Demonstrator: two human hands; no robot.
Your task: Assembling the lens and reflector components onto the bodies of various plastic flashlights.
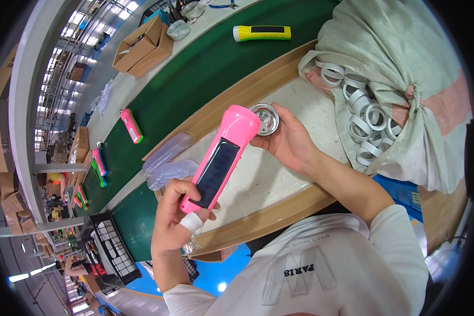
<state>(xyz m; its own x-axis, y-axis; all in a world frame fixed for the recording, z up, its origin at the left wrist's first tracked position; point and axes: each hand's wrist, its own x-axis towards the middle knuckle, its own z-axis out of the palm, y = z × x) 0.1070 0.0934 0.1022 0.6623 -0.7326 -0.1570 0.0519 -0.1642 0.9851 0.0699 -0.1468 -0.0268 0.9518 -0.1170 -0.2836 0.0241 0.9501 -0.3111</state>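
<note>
Pale worktop [279,179] beside green conveyor belt [195,79]; left hand [176,216] clasping pink torch [218,158], right hand [289,139] pinching silver reflector [264,118] at torch's open end.

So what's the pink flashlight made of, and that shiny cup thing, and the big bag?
The pink flashlight looks like glossy moulded plastic: smooth, evenly coloured, with soft highlights. Its dark panel looks like a glassy inset. The shiny cup reflects like a mirror, so it is either metal or chromed plastic; I cannot tell which. The big bag looks like coarse woven sacking, pale and matte, with creases and a knot.
</note>
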